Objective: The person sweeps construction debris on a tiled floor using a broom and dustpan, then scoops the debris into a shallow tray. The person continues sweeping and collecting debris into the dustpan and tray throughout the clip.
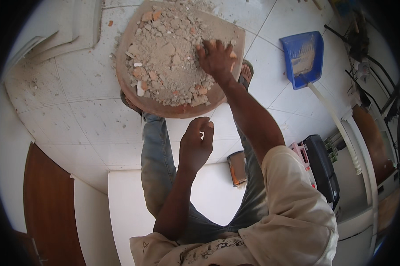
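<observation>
A shallow, reddish-brown tray (178,112) with a rounded near rim rests on the tiled floor, heaped with grey rubble (164,53) and orange brick bits. My right hand (216,60) reaches over its right side, fingers spread on the debris; no piece shows in its grasp, though the palm side is hidden. My left hand (195,144) hangs just short of the near rim, between my knees. Its fingers are loosely bent, with a small gap by the thumb, and nothing visible is held. My sandalled feet stand on either side of the tray, partly covered by it.
A blue dustpan (318,57) with a long white handle (337,119) lies on the right, dust inside it. A small box (238,168) sits by my right leg. A black case (321,164) stands at the lower right, and a brown door (49,199) at the left.
</observation>
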The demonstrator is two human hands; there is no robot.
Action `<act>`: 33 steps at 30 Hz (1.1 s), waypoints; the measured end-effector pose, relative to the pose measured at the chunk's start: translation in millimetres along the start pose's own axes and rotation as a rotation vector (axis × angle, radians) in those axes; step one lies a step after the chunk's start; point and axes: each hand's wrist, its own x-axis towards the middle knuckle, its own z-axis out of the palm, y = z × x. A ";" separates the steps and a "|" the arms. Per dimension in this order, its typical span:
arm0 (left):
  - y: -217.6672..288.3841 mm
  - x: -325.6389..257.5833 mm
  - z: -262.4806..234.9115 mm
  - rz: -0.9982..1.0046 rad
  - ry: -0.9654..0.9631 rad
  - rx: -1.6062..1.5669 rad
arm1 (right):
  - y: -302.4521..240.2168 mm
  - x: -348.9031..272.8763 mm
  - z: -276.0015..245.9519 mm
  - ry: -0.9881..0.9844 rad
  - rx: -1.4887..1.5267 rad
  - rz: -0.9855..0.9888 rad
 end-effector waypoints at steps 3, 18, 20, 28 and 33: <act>10.6 9.0 -13.5 -0.017 0.009 -0.030 | 3.2 -4.7 -1.8 0.050 0.044 -0.027; 0.6 13.0 -44.7 0.014 0.079 -0.193 | -139.4 128.1 -30.8 0.335 0.036 -0.471; -3.9 11.9 -43.5 0.045 0.092 -0.137 | -146.8 120.0 -14.6 0.446 -0.078 -0.463; -25.2 23.2 -45.4 -0.051 0.066 -0.229 | -119.0 45.6 -17.3 0.130 0.014 -0.501; -26.0 31.1 -71.4 -0.186 0.161 -0.213 | -84.4 -9.7 -36.2 0.277 0.236 -0.466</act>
